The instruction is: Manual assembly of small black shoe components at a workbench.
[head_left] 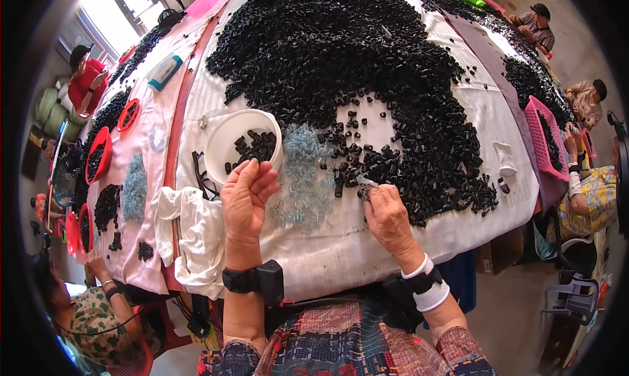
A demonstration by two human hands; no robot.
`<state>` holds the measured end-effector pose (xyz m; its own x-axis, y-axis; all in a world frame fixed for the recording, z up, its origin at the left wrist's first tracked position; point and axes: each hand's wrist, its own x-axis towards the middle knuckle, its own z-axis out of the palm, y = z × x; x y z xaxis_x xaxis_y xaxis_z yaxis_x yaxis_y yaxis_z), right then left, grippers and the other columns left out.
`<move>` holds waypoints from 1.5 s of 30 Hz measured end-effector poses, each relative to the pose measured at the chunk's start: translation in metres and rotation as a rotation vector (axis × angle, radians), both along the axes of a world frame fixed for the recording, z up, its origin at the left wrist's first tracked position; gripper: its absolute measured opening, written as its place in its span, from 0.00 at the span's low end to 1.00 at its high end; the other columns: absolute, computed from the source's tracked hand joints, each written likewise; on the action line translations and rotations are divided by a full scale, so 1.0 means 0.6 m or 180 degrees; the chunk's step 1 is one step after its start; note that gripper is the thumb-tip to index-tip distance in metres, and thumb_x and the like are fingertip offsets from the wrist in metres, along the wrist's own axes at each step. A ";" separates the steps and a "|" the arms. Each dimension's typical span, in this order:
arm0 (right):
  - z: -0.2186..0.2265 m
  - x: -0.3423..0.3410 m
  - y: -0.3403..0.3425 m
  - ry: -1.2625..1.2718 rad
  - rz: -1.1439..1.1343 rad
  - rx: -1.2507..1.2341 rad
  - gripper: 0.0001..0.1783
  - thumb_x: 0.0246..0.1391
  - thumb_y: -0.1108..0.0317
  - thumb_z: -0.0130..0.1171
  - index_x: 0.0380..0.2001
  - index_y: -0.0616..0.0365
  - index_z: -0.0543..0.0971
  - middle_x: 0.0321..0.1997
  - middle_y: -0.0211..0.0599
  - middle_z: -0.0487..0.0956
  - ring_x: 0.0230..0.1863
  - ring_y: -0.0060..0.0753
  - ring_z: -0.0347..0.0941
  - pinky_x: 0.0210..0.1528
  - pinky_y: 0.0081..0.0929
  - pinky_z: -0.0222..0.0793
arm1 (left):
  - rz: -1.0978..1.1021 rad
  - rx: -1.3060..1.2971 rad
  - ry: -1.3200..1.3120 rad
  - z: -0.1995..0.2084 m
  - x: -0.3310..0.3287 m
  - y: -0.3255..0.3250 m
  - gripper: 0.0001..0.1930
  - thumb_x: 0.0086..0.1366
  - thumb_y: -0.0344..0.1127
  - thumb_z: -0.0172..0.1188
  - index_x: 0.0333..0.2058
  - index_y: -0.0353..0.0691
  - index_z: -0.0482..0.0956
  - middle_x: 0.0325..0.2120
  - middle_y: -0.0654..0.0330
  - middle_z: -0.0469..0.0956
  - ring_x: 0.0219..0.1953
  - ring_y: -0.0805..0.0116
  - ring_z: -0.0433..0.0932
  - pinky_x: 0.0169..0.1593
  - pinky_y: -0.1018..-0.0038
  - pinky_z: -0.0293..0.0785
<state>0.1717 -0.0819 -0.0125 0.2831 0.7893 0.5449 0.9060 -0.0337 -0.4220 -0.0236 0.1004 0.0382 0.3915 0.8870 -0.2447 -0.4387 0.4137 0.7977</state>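
My left hand point(247, 196) is raised at the near rim of a round white bowl point(213, 140) that holds small black caps point(254, 145). Its thumb and fingertips are pinched together; whatever they hold is too small to make out. At the near edge of the black caps, my right hand point(388, 212) is closed, with a small translucent piece point(365, 180) showing at its fingertips. Between the two hands lies a spread of small clear bluish pieces point(303, 173), heaped at its far end. Loose black parts point(350, 156) are scattered beside it.
A large pile of black parts point(327, 48) covers much of the white cloth point(314, 264). White crumpled fabric point(196, 235) lies left of the bowl. A pink basket point(534, 130) stands right, red bowls point(98, 137) left. Other people work around the tables, one point(105, 317) at near left.
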 end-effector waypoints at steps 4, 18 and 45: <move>-0.002 -0.005 -0.009 -0.0053 0.0101 -0.0257 0.12 0.42 0.79 0.56 0.35 0.66 0.74 0.33 0.45 0.75 0.41 0.46 0.70 0.46 0.36 0.68 | 0.0180 -0.0037 0.0111 0.007 0.002 0.020 0.12 0.65 0.33 0.56 0.45 0.36 0.72 0.41 0.49 0.78 0.40 0.60 0.81 0.35 0.71 0.83; 0.019 -0.051 -0.007 0.0333 0.0807 -0.0154 0.12 0.41 0.79 0.57 0.34 0.64 0.74 0.33 0.44 0.76 0.39 0.47 0.71 0.44 0.37 0.68 | -0.0674 -0.0360 0.0058 -0.031 -0.025 -0.080 0.10 0.66 0.31 0.54 0.44 0.34 0.74 0.30 0.55 0.80 0.29 0.68 0.82 0.28 0.75 0.81; 0.006 -0.029 0.002 -0.0653 -0.0478 -0.0601 0.18 0.34 0.73 0.64 0.34 0.59 0.74 0.31 0.36 0.74 0.38 0.38 0.68 0.40 0.34 0.61 | -0.1655 -0.0543 0.0218 -0.055 0.006 -0.143 0.09 0.63 0.30 0.58 0.41 0.35 0.75 0.31 0.55 0.80 0.30 0.69 0.81 0.30 0.76 0.80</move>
